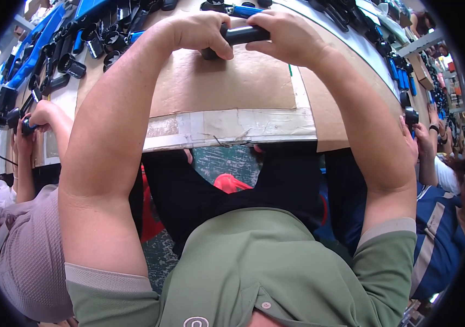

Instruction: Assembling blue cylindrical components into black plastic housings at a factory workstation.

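At the far side of the table, my left hand (pixel 202 34) and my right hand (pixel 289 39) both grip a black tube-shaped part (pixel 247 35) from its two ends. The left fingers and thumb wrap round its left end, where a darker, wider black piece (pixel 210 54) shows below the hand. My right thumb and fingers close on the other end. The part is held just over a brown cardboard sheet (pixel 232 87). Just beyond my hands lies a blue and black handle-shaped part (pixel 244 11). What lies under my palms is hidden.
Black cups (pixel 72 65) and other black and blue parts crowd the table's far left. More blue parts (pixel 401 73) lie at the right. A co-worker's hands (pixel 35 122) hold a part at left; another co-worker's hands (pixel 415 133) hold a black piece at right.
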### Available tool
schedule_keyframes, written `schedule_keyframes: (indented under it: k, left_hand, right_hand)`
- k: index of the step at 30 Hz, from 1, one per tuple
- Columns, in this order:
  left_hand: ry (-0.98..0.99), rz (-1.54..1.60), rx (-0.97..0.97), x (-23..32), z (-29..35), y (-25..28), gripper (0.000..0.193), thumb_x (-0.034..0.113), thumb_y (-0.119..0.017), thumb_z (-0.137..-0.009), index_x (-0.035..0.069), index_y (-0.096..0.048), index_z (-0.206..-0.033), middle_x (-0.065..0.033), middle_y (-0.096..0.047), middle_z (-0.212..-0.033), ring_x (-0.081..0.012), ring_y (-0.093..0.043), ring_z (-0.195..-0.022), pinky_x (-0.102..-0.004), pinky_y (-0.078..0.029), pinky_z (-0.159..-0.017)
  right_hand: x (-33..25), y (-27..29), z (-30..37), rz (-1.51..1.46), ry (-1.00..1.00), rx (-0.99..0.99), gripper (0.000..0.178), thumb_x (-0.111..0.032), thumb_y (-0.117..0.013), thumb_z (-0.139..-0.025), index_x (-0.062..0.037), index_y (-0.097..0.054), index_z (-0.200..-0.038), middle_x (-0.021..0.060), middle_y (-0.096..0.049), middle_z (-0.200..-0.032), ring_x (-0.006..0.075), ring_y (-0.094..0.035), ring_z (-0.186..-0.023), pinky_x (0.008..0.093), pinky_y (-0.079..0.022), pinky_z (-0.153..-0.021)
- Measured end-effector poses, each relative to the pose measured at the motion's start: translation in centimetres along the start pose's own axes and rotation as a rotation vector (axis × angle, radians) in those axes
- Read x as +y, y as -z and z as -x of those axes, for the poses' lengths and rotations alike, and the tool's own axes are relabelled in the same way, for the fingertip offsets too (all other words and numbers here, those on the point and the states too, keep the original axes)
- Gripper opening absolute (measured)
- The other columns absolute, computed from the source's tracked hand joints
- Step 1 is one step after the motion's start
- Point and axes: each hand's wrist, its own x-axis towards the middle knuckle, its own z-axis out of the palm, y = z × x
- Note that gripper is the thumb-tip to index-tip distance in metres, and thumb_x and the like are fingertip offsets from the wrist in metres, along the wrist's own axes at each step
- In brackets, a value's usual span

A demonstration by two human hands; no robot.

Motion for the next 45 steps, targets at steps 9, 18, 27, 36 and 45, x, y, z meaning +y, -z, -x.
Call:
schedule_keyframes:
  k: [9,18,27,36,45]
  left_hand:
    - [-0.022,-0.128,-0.022,0.1,-0.2,-0.1,0.060,0.023,-0.092,-0.064,0.008,-0.067,-0.116,-0.0125,-0.071,-0.093,-0.0269,-0.068,-0.080,-0.0366,-0.056,-0.075]
    - [-0.021,-0.127,0.043,1.0,0.5,-1.0,0.061,0.020,-0.093,-0.062,0.008,-0.067,-0.115,-0.0148,-0.070,-0.093,-0.0303,-0.070,-0.081,-0.0336,-0.059,-0.077]
    - [-0.004,-0.135,0.038,0.7,0.0,-0.9,0.062,0.018,-0.091,-0.065,0.011,-0.065,-0.121,-0.0153,-0.070,-0.106,-0.0313,-0.071,-0.092,-0.0355,-0.060,-0.085]
    - [-0.356,0.052,0.471,-3.1,2.2,-4.5,0.053,0.016,-0.092,-0.077,0.016,-0.068,-0.125,-0.0103,-0.071,-0.107,-0.0315,-0.072,-0.096,-0.0389,-0.061,-0.094]
    - [-0.340,0.094,0.802,-2.5,0.8,-8.1,0.043,0.033,-0.090,-0.087,0.015,-0.072,-0.121,-0.0077,-0.070,-0.100,-0.0260,-0.069,-0.096,-0.0351,-0.056,-0.091]
  right_hand:
    - [2.2,0.6,2.0,-0.047,0.118,-0.059,0.021,-0.031,-0.080,-0.098,-0.0112,-0.076,-0.107,0.0065,-0.076,-0.082,0.0195,-0.071,-0.065,0.0296,-0.060,-0.065]
    - [2.0,1.2,1.4,-0.438,-0.095,-0.181,0.021,-0.027,-0.083,-0.097,-0.0071,-0.080,-0.105,0.0078,-0.074,-0.082,0.0211,-0.062,-0.059,0.0293,-0.052,-0.059]
    - [0.8,-0.1,2.9,-0.429,-0.100,-0.022,0.023,-0.029,-0.080,-0.097,-0.0084,-0.075,-0.088,0.0064,-0.072,-0.075,0.0234,-0.061,-0.052,0.0315,-0.053,-0.056]
    - [-1.5,0.3,4.0,-0.272,-0.163,-0.002,0.027,-0.028,-0.081,-0.097,-0.0035,-0.080,-0.109,0.0084,-0.075,-0.080,0.0211,-0.060,-0.056,0.0308,-0.052,-0.058]
    - [-2.3,0.0,4.5,-0.374,-0.302,0.021,0.034,-0.034,-0.074,-0.102,-0.0042,-0.074,-0.085,0.0086,-0.070,-0.068,0.0231,-0.063,-0.050,0.0320,-0.053,-0.053]
